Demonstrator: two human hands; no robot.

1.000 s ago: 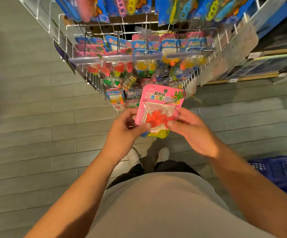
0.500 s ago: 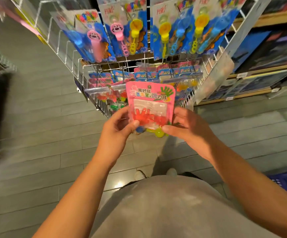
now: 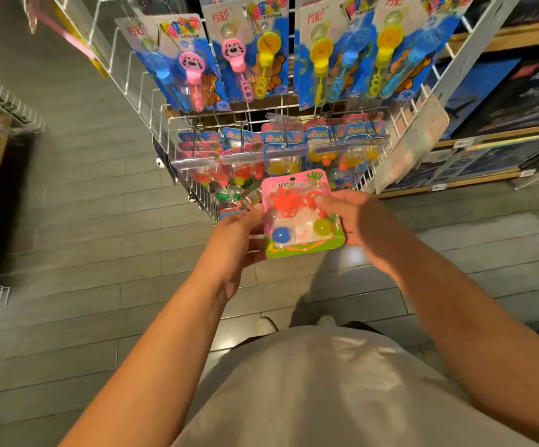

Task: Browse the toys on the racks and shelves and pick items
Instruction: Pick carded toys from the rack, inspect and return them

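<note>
Pink blister-card toy pack (image 3: 300,214) gripped by left hand (image 3: 234,240) and right hand (image 3: 363,229), wire rack (image 3: 126,75) of bubble wands (image 3: 321,64) beyond, grey plank floor (image 3: 84,246) below

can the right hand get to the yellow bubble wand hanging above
Probably not yet: the right hand and the left hand both hold the pink toy pack. The yellow bubble wand hangs unobstructed on the rack front.

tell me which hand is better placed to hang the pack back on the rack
Right, probably. The right hand grips the toy pack near its top; the left hand only supports its edge.
</note>
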